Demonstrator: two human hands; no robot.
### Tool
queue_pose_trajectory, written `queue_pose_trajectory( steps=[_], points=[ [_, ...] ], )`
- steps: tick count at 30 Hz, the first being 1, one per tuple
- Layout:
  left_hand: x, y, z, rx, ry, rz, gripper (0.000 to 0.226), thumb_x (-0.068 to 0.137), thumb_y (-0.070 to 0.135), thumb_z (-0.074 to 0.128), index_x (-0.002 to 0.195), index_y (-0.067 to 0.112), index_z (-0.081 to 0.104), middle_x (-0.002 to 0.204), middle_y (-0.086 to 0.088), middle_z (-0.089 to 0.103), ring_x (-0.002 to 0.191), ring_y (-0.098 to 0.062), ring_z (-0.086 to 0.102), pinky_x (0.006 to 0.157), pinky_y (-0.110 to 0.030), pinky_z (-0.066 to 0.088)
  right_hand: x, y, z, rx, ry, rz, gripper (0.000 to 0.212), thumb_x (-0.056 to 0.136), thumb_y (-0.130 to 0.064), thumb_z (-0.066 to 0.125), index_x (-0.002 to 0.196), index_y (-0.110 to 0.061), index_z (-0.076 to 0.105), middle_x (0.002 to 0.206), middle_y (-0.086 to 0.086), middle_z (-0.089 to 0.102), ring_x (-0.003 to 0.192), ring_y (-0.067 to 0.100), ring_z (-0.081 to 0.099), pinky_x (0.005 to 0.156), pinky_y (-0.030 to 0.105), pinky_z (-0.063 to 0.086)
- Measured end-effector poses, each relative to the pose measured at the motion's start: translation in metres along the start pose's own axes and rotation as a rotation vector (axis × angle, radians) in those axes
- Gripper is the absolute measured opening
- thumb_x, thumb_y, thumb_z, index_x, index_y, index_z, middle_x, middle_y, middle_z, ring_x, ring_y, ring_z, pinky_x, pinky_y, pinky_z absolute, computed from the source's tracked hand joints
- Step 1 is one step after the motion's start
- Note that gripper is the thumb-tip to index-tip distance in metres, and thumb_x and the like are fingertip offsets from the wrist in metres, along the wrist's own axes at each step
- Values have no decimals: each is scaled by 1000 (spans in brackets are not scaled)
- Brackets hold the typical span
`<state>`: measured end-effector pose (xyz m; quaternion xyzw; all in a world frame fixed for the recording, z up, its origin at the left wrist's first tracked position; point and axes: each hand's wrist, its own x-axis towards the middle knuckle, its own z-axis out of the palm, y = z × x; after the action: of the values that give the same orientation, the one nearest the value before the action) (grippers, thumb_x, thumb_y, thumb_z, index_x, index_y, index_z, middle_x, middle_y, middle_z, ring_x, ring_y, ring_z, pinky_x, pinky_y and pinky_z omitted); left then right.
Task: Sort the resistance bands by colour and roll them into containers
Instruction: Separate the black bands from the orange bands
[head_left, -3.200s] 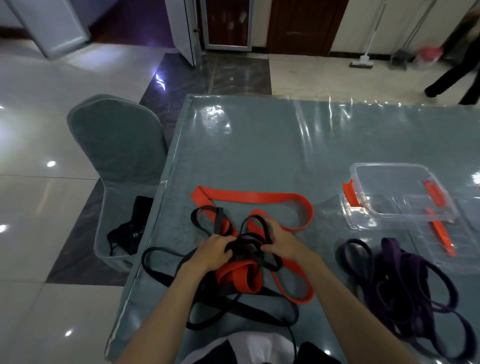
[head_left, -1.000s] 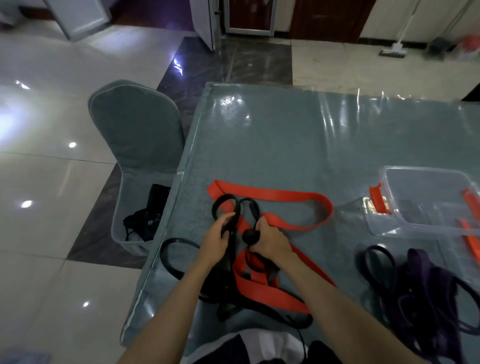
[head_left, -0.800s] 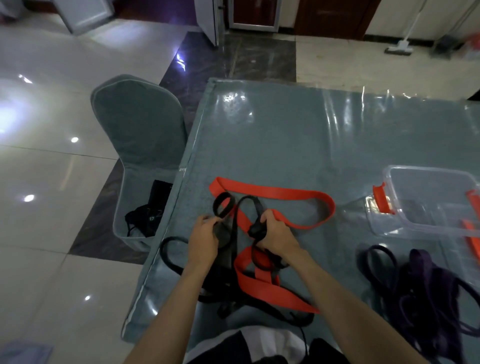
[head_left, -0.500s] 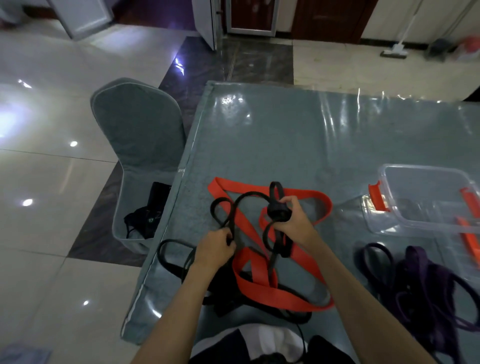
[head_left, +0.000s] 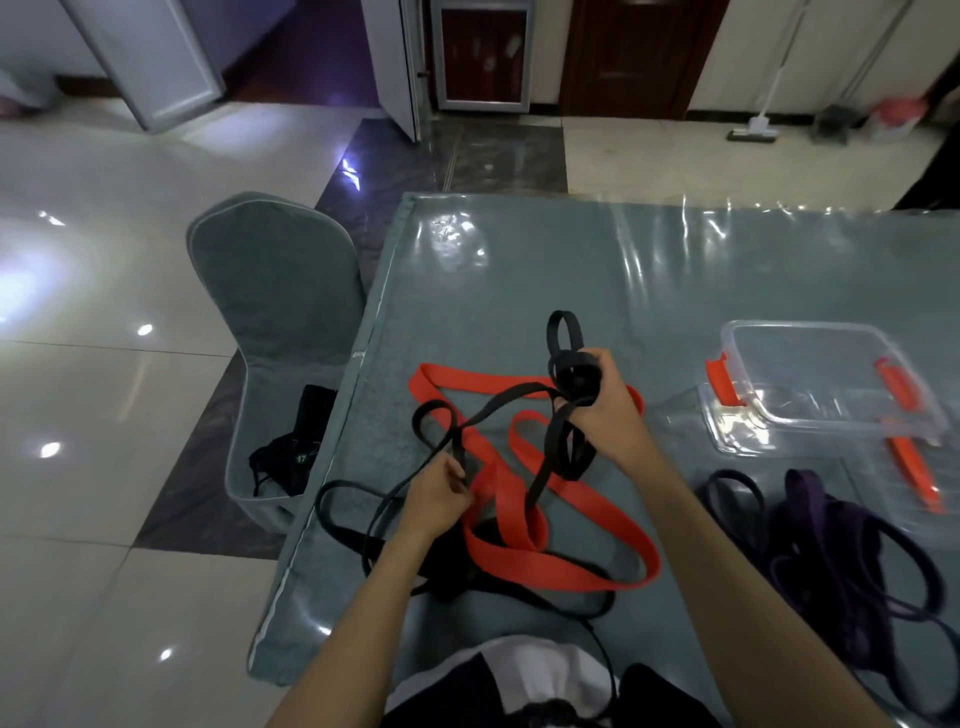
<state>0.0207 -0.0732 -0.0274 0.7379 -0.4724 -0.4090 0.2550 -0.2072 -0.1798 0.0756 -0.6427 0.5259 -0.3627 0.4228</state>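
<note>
A wide red band (head_left: 524, 525) lies in loops on the table's near left part, tangled with thin black bands (head_left: 345, 514). My right hand (head_left: 605, 410) is raised above the tangle and grips a small roll of black band (head_left: 574, 371), with a loop sticking up from it. My left hand (head_left: 439, 491) pinches a strand of the same black band lower down. A heap of purple bands (head_left: 831, 540) lies at the near right. Behind it stands a clear container (head_left: 815, 379) with red clips.
The table (head_left: 649, 280) has a grey cloth under clear plastic; its left edge runs close to my left arm. A grey covered chair (head_left: 275, 312) with a dark bag on its seat stands beside that edge. A clear lid with a red clip (head_left: 914, 467) lies under the container.
My right hand has lifted up and away from me with the black roll, pulling the black strand taut out of the red band. My left hand stayed low on the strand.
</note>
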Motion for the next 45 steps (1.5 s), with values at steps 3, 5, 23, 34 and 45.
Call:
queue_pose_trajectory(
  steps=[3, 5, 23, 34, 45],
  points=[
    [-14, 10, -15, -410, -112, -83, 25, 85, -6, 70, 105, 8, 66, 81, -6, 68, 78, -17, 67, 73, -19, 53, -2, -7, -3, 10, 57, -13, 56, 81, 20, 67, 119, -14, 46, 104, -7, 61, 85, -15, 61, 76, 12, 48],
    [-24, 11, -20, -522, -273, -160, 20, 92, 12, 68, 111, 13, 74, 93, -3, 75, 94, -17, 70, 87, -32, 52, -2, -12, -5, 37, 87, -17, 55, 82, 21, 65, 120, -13, 45, 105, -3, 60, 83, -16, 61, 75, 11, 49],
    [-27, 0, 8, 228, -190, -159, 23, 83, 14, 83, 105, 18, 76, 111, -4, 77, 102, -18, 71, 97, -37, 57, -3, -76, -22, 133, 153, -179, 48, 89, 14, 64, 120, -17, 44, 107, 2, 58, 77, -10, 61, 69, 15, 52],
    [-39, 88, -6, -514, 6, 26, 23, 86, 0, 81, 96, 18, 71, 80, 0, 68, 76, -17, 67, 78, -33, 58, -46, -29, -50, -63, 136, -68, 64, 78, 15, 70, 126, -21, 49, 105, -12, 64, 99, 16, 66, 88, 29, 56],
    [-76, 154, 73, -524, -88, 250, 23, 88, 4, 80, 103, 20, 75, 99, -3, 77, 87, -12, 74, 75, -28, 62, -102, 18, -70, -23, 118, 20, 63, 74, 17, 78, 123, -12, 51, 110, -10, 65, 97, -8, 66, 90, 19, 50]
  ],
)
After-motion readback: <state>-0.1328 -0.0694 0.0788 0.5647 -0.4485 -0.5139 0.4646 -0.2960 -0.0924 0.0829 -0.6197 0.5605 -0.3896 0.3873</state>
